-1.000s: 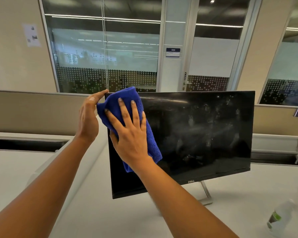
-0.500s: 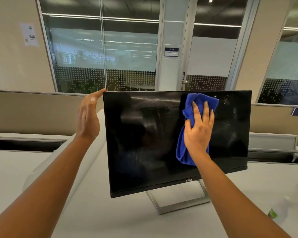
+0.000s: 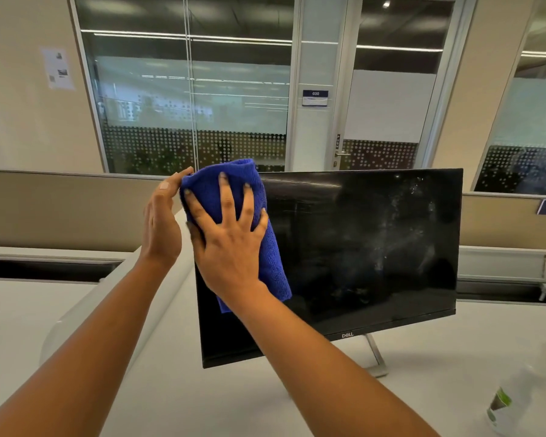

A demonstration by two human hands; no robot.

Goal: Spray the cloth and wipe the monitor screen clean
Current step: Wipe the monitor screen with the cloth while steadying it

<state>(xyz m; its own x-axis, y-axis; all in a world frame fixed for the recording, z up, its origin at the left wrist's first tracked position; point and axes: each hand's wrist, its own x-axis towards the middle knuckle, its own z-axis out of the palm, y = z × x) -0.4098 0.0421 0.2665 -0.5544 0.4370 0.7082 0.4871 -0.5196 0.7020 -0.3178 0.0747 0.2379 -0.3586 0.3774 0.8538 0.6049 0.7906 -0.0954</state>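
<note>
Head view: the cloth [image 3: 276, 263] is pressed on the top-left corner of the monitor [image 3: 360, 247] by the flat right hand [image 3: 230, 247], the edge steadied by the open left hand [image 3: 161, 228]; the right-side smudges [image 3: 407, 212] are to be wiped next.

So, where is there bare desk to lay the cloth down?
Bare desk: before the monitor, left of the right forearm; also between stand and spray bottle. Crowded: the screen's top left corner, where the left hand and the right hand with the cloth meet.

The blue cloth [image 3: 273, 263] is showing a fine woven pattern, and the black monitor screen [image 3: 344, 247] is showing whitish smears.
</note>
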